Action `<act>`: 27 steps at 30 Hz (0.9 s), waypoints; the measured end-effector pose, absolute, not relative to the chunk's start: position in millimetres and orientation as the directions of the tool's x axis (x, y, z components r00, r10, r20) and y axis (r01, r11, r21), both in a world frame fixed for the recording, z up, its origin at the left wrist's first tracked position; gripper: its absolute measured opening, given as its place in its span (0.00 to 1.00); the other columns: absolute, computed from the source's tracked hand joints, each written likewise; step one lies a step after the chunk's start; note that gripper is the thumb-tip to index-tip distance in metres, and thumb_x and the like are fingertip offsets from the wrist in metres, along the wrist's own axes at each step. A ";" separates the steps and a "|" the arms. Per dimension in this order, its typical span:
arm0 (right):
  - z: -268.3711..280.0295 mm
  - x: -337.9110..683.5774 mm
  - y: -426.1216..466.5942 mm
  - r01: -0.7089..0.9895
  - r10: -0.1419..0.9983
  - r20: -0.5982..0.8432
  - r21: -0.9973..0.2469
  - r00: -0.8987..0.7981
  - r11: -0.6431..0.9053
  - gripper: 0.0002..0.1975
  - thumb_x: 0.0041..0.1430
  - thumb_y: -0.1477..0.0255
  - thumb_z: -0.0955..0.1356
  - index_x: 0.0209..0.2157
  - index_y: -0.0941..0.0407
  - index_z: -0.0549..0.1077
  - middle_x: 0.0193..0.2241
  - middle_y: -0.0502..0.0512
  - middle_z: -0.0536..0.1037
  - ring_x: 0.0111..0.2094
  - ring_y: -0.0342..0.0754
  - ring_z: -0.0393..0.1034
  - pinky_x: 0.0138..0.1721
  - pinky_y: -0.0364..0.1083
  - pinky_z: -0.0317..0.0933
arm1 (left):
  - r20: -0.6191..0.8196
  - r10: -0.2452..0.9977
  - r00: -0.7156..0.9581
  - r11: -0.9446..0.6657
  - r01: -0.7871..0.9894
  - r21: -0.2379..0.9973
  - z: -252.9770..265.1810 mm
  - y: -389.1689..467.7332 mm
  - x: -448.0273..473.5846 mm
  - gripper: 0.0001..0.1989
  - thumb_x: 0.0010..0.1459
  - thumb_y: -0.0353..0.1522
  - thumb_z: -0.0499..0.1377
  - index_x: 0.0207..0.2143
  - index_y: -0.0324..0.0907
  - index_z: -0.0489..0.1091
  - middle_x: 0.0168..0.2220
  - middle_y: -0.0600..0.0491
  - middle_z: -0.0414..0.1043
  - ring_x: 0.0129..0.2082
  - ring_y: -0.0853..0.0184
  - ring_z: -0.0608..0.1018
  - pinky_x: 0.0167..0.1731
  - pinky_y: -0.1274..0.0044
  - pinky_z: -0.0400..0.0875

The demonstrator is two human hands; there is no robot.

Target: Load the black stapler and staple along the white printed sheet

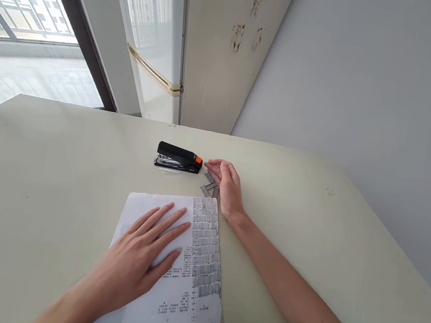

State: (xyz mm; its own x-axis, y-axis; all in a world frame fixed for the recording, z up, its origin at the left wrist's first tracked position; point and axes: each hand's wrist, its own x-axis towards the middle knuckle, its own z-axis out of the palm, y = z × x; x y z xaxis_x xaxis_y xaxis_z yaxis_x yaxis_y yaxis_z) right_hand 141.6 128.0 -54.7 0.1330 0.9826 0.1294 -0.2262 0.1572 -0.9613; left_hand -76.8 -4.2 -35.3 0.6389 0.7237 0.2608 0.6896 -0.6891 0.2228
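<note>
My left hand (pixel 147 246) lies flat with fingers spread on a stack of printed paper (pixel 184 309). Dense rows of staples (pixel 206 242) run down the upper right edge of the sheets. Just beyond the paper's far right corner, my right hand (pixel 228 182) is on its side with fingers extended and loosely apart, pointing left. Its fingertips are close to the rear end of a black stapler (pixel 178 158) with an orange piece; whether they touch it I cannot tell. Several grey staple strips (pixel 209 186) lie beneath and beside this hand, partly hidden by it.
All this rests on a pale table (pixel 53 174). Behind its far edge stands a white refrigerator (pixel 213 74) with worn patches on its side. A grey wall (pixel 367 82) borders the right, and a window (pixel 29 17) is at the upper left.
</note>
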 end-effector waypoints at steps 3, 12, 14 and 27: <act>-55.7 143.8 124.6 -0.240 0.984 0.127 -0.958 0.122 0.154 0.15 0.72 0.55 0.64 0.39 0.50 0.75 0.48 0.55 0.82 0.54 0.52 0.79 0.62 0.56 0.68 | 0.262 0.726 0.636 -0.687 0.690 0.228 -36.5 -5.6 -76.2 0.29 0.75 0.40 0.53 0.75 0.54 0.53 0.76 0.57 0.51 0.75 0.52 0.55 0.71 0.54 0.59; -58.3 144.8 122.0 -0.235 0.979 0.130 -0.958 0.154 0.164 0.14 0.71 0.57 0.65 0.39 0.50 0.76 0.47 0.54 0.82 0.53 0.50 0.78 0.62 0.55 0.67 | 0.239 0.726 0.645 -0.687 0.696 0.209 -35.2 -6.4 -76.4 0.28 0.76 0.40 0.52 0.74 0.53 0.55 0.76 0.57 0.50 0.76 0.53 0.54 0.71 0.54 0.59; -59.4 145.8 123.8 -0.238 0.978 0.134 -0.956 0.158 0.169 0.14 0.71 0.57 0.65 0.38 0.50 0.76 0.47 0.54 0.82 0.54 0.50 0.78 0.63 0.55 0.66 | 0.237 0.723 0.649 -0.691 0.689 0.220 -34.1 -6.5 -77.0 0.27 0.76 0.40 0.52 0.74 0.53 0.55 0.76 0.58 0.51 0.76 0.53 0.54 0.72 0.54 0.58; -57.9 141.5 132.5 -0.229 0.986 0.145 -0.960 0.086 0.161 0.16 0.68 0.53 0.65 0.42 0.46 0.80 0.54 0.51 0.80 0.63 0.48 0.68 0.69 0.53 0.56 | 0.201 0.707 0.678 -0.707 0.672 0.222 -23.3 -11.4 -79.0 0.27 0.75 0.40 0.52 0.74 0.52 0.56 0.76 0.56 0.52 0.76 0.53 0.54 0.71 0.54 0.59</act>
